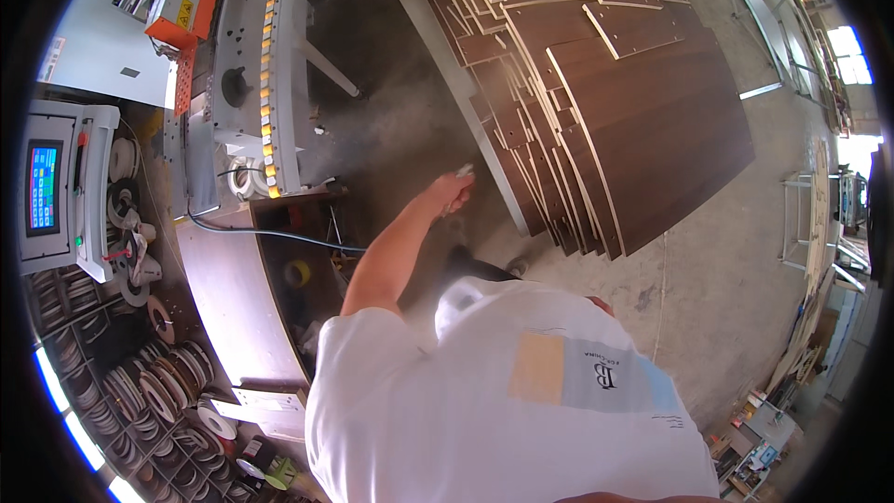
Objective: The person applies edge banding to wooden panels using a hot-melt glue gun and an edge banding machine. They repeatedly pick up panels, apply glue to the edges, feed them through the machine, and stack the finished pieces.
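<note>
My left hand point(452, 194) reaches forward from the white sleeve, its fingers closed around a small pale-grey object point(466, 170) whose kind I cannot make out. It is held in the air to the left of a large stack of brown panels point(666, 121) with light edges. A dark hose point(270, 237) runs from the machine side towards my left forearm and passes out of sight behind it. Pale haze hangs between the hand and the stack. My right hand does not show; a small reddish-brown patch beyond the shirt's edge is too little to identify.
On the left stands a machine point(237, 56) with a row of yellow rollers, beside a control panel point(44, 186) with a lit screen. A wooden cabinet point(228, 289) is nearer. Racks hold several rolls of edging strip point(158, 391). Metal frames point(796, 214) line the right.
</note>
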`<state>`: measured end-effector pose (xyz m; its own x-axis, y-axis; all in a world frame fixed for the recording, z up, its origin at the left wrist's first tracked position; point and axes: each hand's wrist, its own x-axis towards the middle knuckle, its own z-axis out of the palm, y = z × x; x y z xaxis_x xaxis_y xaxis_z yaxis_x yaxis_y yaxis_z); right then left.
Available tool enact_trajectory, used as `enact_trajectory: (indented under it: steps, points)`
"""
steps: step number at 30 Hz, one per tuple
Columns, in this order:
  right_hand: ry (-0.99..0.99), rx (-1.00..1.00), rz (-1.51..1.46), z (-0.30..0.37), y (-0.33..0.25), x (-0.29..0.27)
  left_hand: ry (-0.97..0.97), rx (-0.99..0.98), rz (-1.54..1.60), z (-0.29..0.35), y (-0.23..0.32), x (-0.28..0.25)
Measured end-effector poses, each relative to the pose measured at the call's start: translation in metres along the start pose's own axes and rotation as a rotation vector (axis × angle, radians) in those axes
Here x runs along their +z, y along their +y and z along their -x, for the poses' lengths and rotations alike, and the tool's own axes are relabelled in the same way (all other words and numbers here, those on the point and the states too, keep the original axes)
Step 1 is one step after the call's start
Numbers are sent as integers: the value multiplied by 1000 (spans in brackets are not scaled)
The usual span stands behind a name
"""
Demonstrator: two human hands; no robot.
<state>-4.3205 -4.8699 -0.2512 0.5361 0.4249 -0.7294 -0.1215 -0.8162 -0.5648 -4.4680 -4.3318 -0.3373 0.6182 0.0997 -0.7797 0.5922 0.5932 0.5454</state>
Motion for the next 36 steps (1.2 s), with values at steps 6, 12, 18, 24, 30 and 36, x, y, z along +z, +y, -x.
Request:
enact_trajectory:
  steps: [6, 12, 18, 24, 30, 36]
  points:
    - [32, 114, -179, 18, -10, 16, -160, 73, -8, 0, 36, -39]
    - [74, 142, -196, 33, 1, 29, -227, 204, 195, 3, 93, -47]
    - [88, 148, -191, 38, 3, 29, 182, 94, 69, -46, 138, -77]
    - [94, 160, -191, 40, 5, 32, 232, 473, 38, -47, 220, -78]
    - [106, 167, -201, 46, 15, 41, 280, 596, -120, -25, 271, -68]
    - [113, 169, -205, 54, 28, 47, 347, 536, -76, -30, 239, -78]
